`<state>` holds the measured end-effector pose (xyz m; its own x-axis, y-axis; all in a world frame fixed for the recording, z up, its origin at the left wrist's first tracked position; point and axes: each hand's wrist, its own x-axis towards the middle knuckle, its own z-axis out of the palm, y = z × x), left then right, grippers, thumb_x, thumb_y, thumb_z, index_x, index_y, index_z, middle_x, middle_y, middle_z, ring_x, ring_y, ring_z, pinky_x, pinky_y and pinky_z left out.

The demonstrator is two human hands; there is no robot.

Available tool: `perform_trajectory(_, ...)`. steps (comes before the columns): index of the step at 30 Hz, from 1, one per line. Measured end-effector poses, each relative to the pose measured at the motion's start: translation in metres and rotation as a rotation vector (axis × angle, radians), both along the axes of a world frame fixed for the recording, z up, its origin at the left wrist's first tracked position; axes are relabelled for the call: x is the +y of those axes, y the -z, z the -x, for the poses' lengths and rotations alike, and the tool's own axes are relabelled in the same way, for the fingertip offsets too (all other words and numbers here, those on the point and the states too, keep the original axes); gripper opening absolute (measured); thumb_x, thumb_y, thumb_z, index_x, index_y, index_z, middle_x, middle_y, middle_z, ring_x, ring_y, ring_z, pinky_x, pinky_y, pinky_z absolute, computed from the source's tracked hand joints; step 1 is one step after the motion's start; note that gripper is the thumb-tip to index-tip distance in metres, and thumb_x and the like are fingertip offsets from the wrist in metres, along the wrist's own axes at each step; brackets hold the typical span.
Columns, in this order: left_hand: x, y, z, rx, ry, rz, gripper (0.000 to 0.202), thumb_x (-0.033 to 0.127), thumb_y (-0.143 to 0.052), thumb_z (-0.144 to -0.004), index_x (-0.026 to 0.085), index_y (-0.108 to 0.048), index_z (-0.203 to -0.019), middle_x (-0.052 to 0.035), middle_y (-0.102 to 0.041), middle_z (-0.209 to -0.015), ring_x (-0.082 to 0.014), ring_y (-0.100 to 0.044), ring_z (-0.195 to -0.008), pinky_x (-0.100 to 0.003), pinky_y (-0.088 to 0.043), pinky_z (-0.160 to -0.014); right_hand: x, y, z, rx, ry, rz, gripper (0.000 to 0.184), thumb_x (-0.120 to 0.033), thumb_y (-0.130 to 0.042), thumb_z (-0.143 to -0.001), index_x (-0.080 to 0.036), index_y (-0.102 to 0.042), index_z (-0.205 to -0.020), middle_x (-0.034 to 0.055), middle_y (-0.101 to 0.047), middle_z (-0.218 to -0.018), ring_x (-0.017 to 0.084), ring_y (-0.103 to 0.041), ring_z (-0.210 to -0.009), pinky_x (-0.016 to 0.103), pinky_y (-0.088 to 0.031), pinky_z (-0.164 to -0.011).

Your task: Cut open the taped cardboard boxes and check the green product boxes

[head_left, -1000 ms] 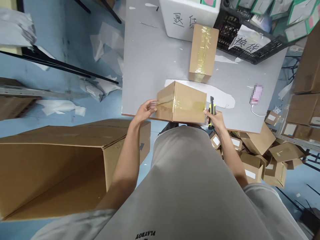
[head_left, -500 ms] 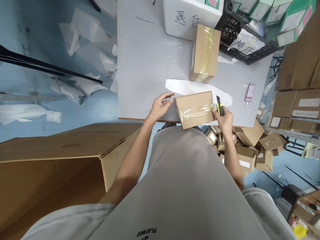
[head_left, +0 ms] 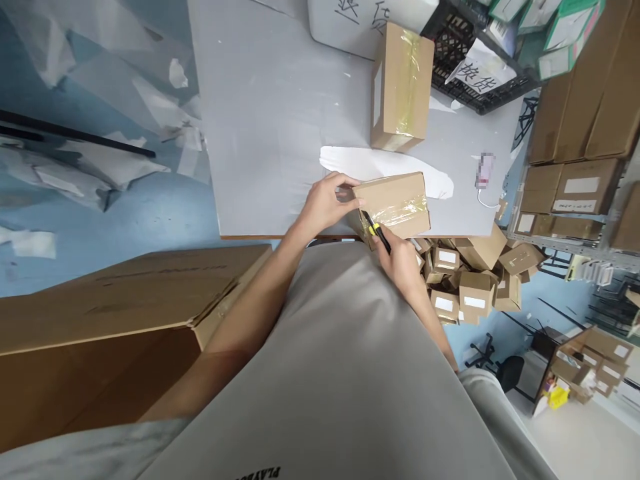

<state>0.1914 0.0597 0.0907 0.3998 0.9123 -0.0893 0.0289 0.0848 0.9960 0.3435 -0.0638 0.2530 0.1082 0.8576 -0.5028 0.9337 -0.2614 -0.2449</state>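
Note:
A small cardboard box (head_left: 393, 193), with clear yellowish tape across its near part, lies at the table's front edge. My left hand (head_left: 330, 203) grips the box's left end, thumb on top and fingers at the far corner. In my right hand (head_left: 401, 260) is a yellow and black utility knife (head_left: 379, 235). Its blade end points up and left, at the taped left part of the box. Whether the blade cuts into the tape I cannot tell. Under and behind the box lies a white sheet (head_left: 350, 159).
A taped carton (head_left: 395, 87) stands farther back on the grey table (head_left: 260, 133). Behind it are a white bin (head_left: 325, 27) and a black crate (head_left: 450, 67). A large open carton (head_left: 150, 287) stands at left; several small boxes (head_left: 475, 293) are heaped on the floor at right.
My right hand has left the box's right end and brought the knife to its left part. My left hand has closed onto the left end. The view has shifted.

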Motion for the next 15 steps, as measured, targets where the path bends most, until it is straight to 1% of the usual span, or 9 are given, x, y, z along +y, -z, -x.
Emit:
perform_trajectory(4, -0.001, 0.001, -0.002, -0.006, -0.011, 0.002, 0.034, 0.035, -0.089, -0.084, 0.024, -0.081, -0.116, -0.0058, -0.080, -0.127, -0.0277, -0.077, -0.117, -0.048, -0.068, -0.108, 0.003, 0.001, 0.010, -0.052, 0.025, 0.031, 0.048, -0.034, -0.039, -0.121, -0.022, -0.063, -0.160, 0.0139, -0.084, -0.137, 0.034, -0.080, -0.127, 0.035, -0.059, -0.101)
perform_trajectory(9, -0.003, 0.004, -0.002, -0.016, -0.017, 0.003, 0.035, 0.033, -0.089, -0.084, 0.024, -0.081, -0.117, -0.0057, -0.079, -0.127, -0.0276, -0.076, -0.117, -0.049, -0.067, -0.108, 0.001, -0.003, 0.021, -0.118, 0.039, 0.065, 0.048, -0.033, -0.038, -0.120, -0.020, -0.063, -0.160, 0.0149, -0.085, -0.134, 0.035, -0.081, -0.121, 0.036, -0.059, -0.099)
perform_trajectory(12, -0.004, 0.007, -0.003, -0.018, -0.020, 0.006, 0.037, 0.032, -0.090, -0.084, 0.024, -0.081, -0.118, -0.0053, -0.079, -0.127, -0.0276, -0.076, -0.116, -0.050, -0.067, -0.109, 0.007, -0.007, 0.033, -0.208, 0.016, 0.125, 0.048, -0.031, -0.037, -0.121, -0.019, -0.059, -0.162, 0.0165, -0.084, -0.134, 0.034, -0.082, -0.119, 0.037, -0.059, -0.099)
perform_trajectory(15, -0.006, 0.009, -0.005, -0.013, -0.035, 0.007, 0.036, 0.031, -0.088, -0.084, 0.025, -0.081, -0.119, -0.0046, -0.079, -0.127, -0.0281, -0.076, -0.117, -0.050, -0.067, -0.109, 0.017, -0.011, 0.048, -0.316, -0.004, 0.217, 0.050, -0.030, -0.033, -0.122, -0.017, -0.055, -0.165, 0.0191, -0.084, -0.132, 0.034, -0.083, -0.117, 0.039, -0.060, -0.098)
